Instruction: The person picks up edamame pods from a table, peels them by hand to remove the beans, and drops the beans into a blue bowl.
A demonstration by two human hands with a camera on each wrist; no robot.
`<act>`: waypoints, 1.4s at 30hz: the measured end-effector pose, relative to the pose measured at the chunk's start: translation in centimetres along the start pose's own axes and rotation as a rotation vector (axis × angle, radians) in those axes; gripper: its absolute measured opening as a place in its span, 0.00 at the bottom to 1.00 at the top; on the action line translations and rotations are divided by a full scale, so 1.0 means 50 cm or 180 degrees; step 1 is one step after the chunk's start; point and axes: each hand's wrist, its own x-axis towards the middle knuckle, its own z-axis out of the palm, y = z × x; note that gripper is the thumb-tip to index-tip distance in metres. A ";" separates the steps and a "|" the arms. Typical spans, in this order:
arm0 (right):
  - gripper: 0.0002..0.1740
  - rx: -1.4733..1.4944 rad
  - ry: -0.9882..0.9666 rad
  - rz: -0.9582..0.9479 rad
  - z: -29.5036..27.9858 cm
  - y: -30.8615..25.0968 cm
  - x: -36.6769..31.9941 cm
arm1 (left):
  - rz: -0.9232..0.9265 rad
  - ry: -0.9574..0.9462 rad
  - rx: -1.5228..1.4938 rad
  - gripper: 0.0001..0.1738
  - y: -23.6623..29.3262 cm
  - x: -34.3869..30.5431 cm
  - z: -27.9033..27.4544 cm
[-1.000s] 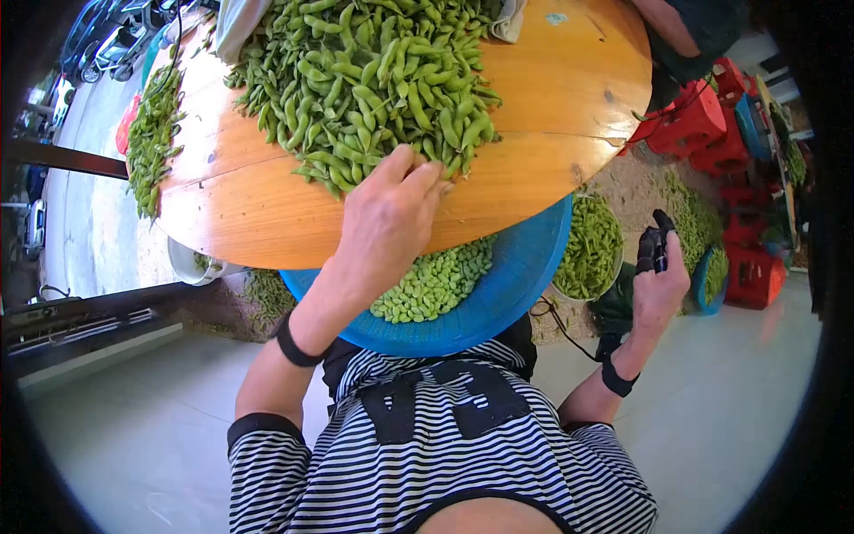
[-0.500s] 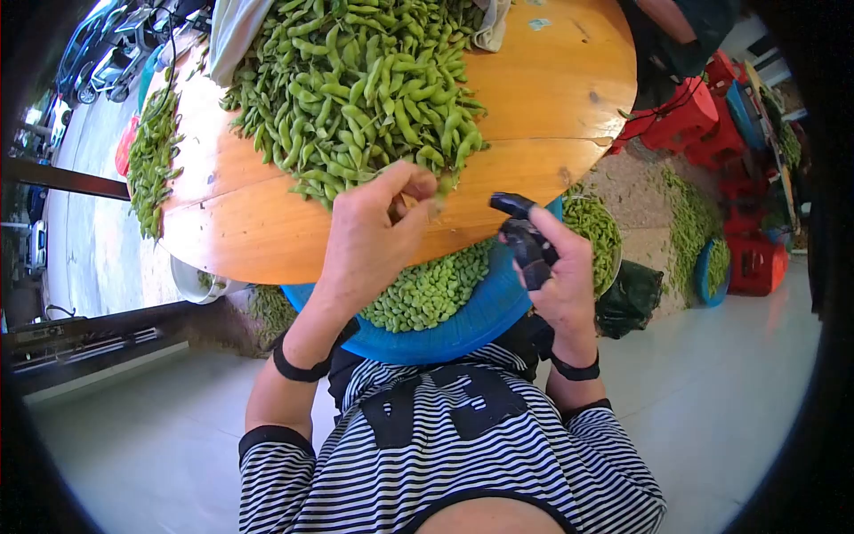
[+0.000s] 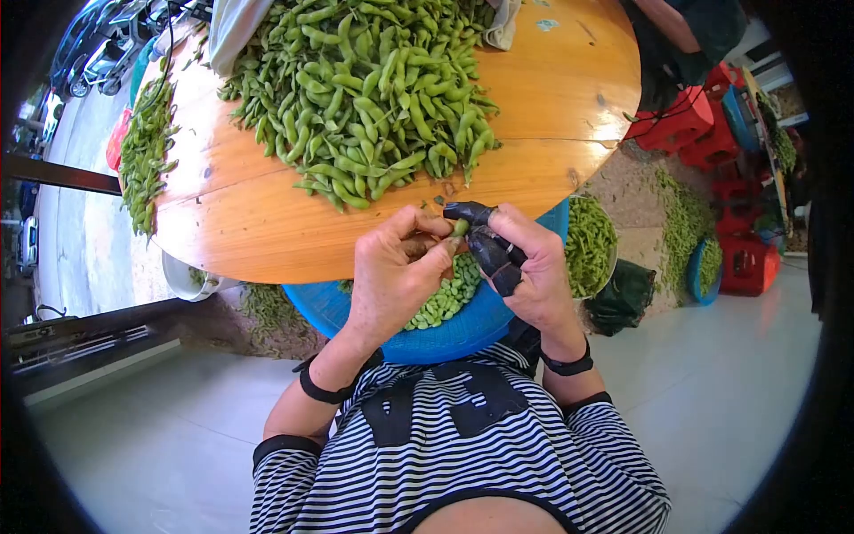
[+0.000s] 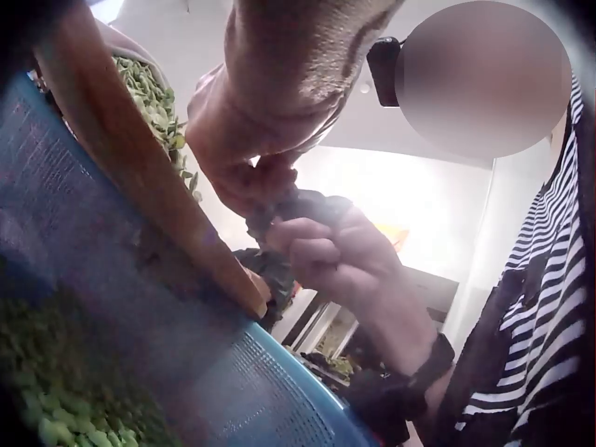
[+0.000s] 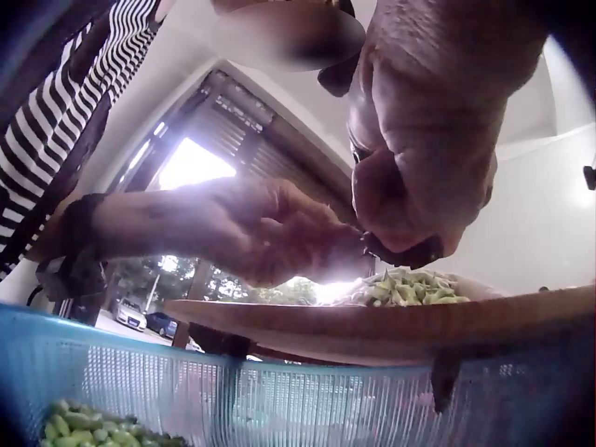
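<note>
In the head view my left hand (image 3: 396,271) pinches a green soybean pod (image 3: 460,229) between thumb and fingers, over the table's front edge. My right hand (image 3: 538,271) meets it from the right, its black-covered fingers (image 3: 494,260) closing on the same pod. Both wrist views show the two hands together at their fingertips, the pod hidden there. Below them, a blue basket (image 3: 320,311) holds shelled green beans (image 3: 436,310). Just beyond the hands, a big heap of soybean pods (image 3: 365,107) covers the middle of the wooden table (image 3: 543,116).
More pods (image 3: 147,160) lie along the table's left edge. A tub of pods (image 3: 589,245) stands right of the basket, near a dark green bag (image 3: 621,298). Red stools (image 3: 747,264) and a small blue basket (image 3: 705,274) are farther right. Another person's arm (image 3: 667,22) shows across the table.
My left hand has drawn back from the heap with a pod. My right hand has swung in from the far right, and the two hands now meet above the basket.
</note>
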 end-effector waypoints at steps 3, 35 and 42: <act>0.14 -0.0092 -0.0099 0.0032 -0.006 0.001 -0.001 | 0.0157 0.0048 0.0077 0.04 -0.009 0.001 0.002; 0.22 -0.1270 0.0341 -0.1103 0.031 0.006 -0.039 | -0.0376 -0.0695 -0.1366 0.13 -0.021 0.005 -0.017; 0.24 -0.1620 0.0361 -0.1418 0.032 0.006 -0.048 | -0.0574 -0.0707 -0.1998 0.13 -0.035 0.000 -0.011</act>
